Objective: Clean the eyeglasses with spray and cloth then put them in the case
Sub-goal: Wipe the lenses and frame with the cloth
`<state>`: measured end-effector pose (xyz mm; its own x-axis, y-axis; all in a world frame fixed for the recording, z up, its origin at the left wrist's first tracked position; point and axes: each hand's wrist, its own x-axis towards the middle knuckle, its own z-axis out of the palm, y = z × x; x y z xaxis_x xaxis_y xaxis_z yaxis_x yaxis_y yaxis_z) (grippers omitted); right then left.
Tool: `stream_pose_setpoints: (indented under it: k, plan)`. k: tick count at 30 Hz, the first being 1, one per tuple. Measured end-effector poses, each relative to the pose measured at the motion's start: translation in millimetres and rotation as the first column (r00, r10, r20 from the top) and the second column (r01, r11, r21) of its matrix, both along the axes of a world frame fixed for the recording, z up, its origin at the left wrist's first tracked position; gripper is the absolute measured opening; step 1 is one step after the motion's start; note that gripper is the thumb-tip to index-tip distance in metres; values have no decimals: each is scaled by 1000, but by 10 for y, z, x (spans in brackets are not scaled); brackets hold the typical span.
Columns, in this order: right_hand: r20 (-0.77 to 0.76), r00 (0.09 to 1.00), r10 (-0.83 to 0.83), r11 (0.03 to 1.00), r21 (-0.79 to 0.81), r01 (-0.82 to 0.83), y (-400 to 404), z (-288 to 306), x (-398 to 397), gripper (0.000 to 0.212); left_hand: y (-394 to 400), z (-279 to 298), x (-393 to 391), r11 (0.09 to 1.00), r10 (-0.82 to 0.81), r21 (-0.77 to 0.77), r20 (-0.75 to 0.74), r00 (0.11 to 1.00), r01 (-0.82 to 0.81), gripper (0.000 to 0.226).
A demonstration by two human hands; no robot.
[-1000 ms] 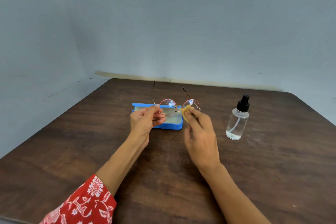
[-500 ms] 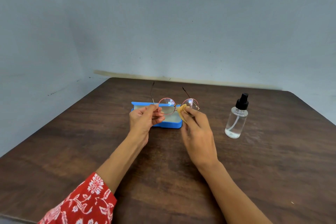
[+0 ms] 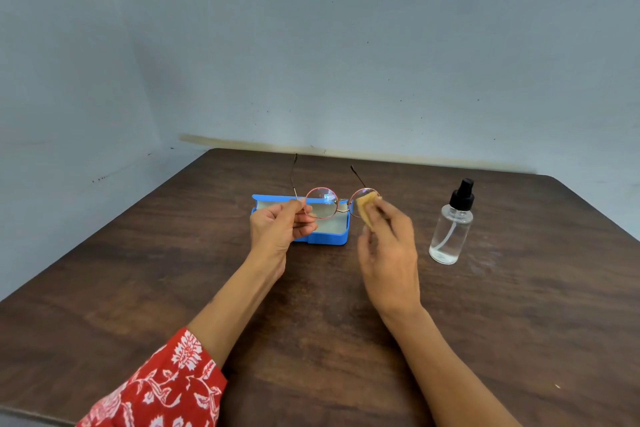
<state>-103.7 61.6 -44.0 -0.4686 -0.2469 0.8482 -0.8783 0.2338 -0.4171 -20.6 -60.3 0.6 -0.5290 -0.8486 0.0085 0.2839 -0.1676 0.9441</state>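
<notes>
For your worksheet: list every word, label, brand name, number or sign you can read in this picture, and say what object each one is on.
None can be read.
Spray bottle: clear, with a black pump; no label shows.
Blue case: plain; no print visible.
Eyeglasses: any marking on the frame is too small to tell.
Yellow cloth: no print visible.
Red sleeve: white floral pattern only, no letters.

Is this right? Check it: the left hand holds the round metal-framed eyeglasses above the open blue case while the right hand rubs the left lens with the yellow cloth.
Not quite. In the head view the right hand presses the yellow cloth on the right lens, not the left. The rest stands: the left hand holds the round metal-framed eyeglasses above the open blue case.
</notes>
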Motion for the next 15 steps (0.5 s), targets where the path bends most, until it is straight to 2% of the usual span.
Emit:
stream_pose_setpoints:
  k: [3,7,9,15]
  plan:
    - [77,996,-37,998,-40,40,30,33,-29,43,6,-10,-2,1000,-12,0,7,1000,12,20]
    - [-95,995,34,998,56,-29,-23,19,40,37,27,-9,-6,1000,-11,-11,10,1000,12,21]
    - [-126,990,68,993,108,-54,-47,9,54,38,28,4,-2,1000,-5,-8,3,1000,5,21]
    - [48,997,-55,997,-53,57,25,53,-15,45,25,10,-1,1000,-13,-5,12,1000,13,20]
